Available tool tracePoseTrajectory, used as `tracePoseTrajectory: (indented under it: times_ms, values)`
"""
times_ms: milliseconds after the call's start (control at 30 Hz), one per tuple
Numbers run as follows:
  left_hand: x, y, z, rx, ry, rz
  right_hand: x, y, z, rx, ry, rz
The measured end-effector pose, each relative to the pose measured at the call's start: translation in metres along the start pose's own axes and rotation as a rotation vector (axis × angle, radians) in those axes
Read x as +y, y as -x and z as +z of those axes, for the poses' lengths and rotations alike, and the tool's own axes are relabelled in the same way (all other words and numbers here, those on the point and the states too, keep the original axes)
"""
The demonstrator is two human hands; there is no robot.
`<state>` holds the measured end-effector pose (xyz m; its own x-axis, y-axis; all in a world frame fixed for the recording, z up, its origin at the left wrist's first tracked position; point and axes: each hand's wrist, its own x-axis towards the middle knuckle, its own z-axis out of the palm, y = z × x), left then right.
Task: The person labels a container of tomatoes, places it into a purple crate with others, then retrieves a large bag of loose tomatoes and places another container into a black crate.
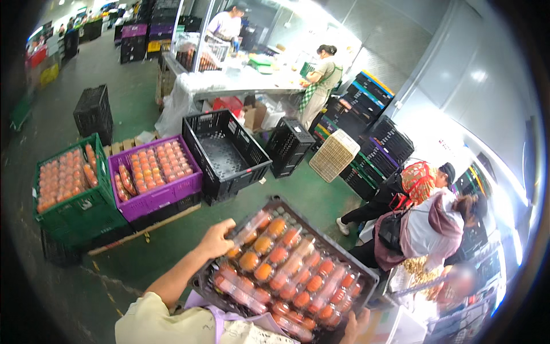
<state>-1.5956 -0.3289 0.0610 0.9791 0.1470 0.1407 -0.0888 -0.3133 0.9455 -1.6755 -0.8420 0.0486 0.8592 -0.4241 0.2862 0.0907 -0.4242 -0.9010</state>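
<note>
I hold a dark plastic crate (328, 235) in front of my body, tilted in view. It is filled with clear plastic packs of round orange-red fruit (283, 271) that look like tomatoes; several packs stand on edge along the near side. My left hand (217, 238) grips the crate's left rim, thumb over the top. Around the near right corner is my right hand (356, 327), partly cut off by the picture's lower edge.
Ahead on the floor stand a green crate (81, 215) and a purple crate (161, 198), both holding similar packs. Beside them is an open black crate (223, 157). Two people bend over at the right (417, 223); two others work at a lit table (240, 84). Stacked crates (365, 99) line the wall.
</note>
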Motion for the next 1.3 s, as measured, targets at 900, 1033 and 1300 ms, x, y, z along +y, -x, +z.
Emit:
tracePoseTrajectory:
  times_ms: [900,1033,1300]
  values:
    - [-0.068,-0.723,0.189,0.078,0.190,-0.151,0.112,-0.719,0.368,-0.172,0.179,-0.223]
    - [-0.072,-0.800,0.185,0.195,0.209,-0.178,0.117,-0.832,0.453,-0.347,-0.056,-0.099]
    - [-0.130,-1.003,0.177,0.162,0.254,-0.226,0.137,-0.967,0.601,-0.289,0.042,-0.032]
